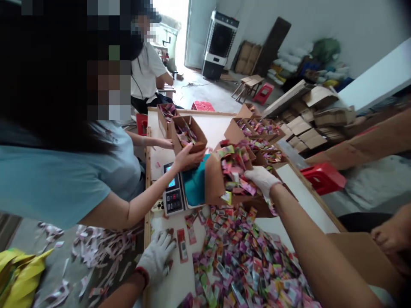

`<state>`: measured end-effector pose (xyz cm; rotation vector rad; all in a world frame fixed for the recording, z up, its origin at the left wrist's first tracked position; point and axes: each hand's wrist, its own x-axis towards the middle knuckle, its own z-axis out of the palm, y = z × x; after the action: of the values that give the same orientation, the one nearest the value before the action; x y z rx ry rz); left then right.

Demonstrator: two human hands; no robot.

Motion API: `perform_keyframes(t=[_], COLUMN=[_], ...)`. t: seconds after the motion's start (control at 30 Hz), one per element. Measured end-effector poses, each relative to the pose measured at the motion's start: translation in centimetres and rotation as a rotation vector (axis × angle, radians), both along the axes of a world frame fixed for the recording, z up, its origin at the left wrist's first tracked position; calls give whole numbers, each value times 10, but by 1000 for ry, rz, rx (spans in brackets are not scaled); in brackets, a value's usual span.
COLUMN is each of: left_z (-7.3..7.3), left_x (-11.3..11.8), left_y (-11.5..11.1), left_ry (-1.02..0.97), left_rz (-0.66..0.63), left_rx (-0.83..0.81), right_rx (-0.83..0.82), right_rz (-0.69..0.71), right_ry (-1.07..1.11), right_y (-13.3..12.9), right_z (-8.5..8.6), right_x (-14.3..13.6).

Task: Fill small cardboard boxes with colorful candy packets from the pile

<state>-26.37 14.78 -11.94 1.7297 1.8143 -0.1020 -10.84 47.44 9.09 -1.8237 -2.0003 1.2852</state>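
Note:
My left hand (157, 254), in a white glove with dark fingertips, lies flat on the table's near left with fingers spread. Beside it is a single red packet (182, 246). My right hand (261, 179), also gloved, grips a bunch of small colourful packets (236, 169) at an open cardboard box (214, 179); its fingertips are partly hidden among them. Below the box spreads a large loose heap of packets (237, 261). At the left, a co-worker's hands (188, 158) hold another packet-filled box (189, 145) above a digital scale (194, 186).
Several packet-filled boxes (257, 128) stand at the table's right and far side. A red stool (323, 177) is right of the table. Another person (149, 68) sits beyond. Paper strips (99, 248) litter the left floor; a bare foot (390, 239) shows at right.

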Motion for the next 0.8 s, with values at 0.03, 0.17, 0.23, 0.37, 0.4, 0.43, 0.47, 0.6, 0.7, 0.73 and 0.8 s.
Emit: perform_keyframes(t=[0.03, 0.17, 0.23, 0.37, 0.4, 0.43, 0.47, 0.6, 0.7, 0.73, 0.8], left_z=[-17, -39, -35, -29, -29, -29, -30, -29, -26, -26, -26], left_x=[2, 3, 4, 6, 6, 6, 6, 4, 2, 2, 4], left_y=[-9, -8, -2, -2, -3, -4, -5, -4, -3, -3, -5], left_ry=[11, 58, 94, 106, 103, 100, 97, 96, 95, 97, 105], left_rz=[-1, -19, -35, -45, -42, -39, -38, -50, -65, -64, -62], left_rx=[-1, -2, -20, -32, -31, -32, -34, -66, -46, -30, -11], right_rx=[-16, -67, -79, -60, -29, 7, 39, 164, 331, 358, 355], right_rz=[7, 73, 101, 119, 121, 117, 106, 96, 186, 224, 293], right_ry=[25, 95, 82, 72, 72, 75, 84, 47, -124, -179, -264], right_y=[7, 19, 17, 10, 9, 8, 7, 6, 8, 8, 9], right_z=[-2, -4, -3, 0, 0, 1, 1, -1, -6, -8, -14], right_x=[-11, -51, -62, -66, -64, -61, -58, -44, -39, -39, -41])
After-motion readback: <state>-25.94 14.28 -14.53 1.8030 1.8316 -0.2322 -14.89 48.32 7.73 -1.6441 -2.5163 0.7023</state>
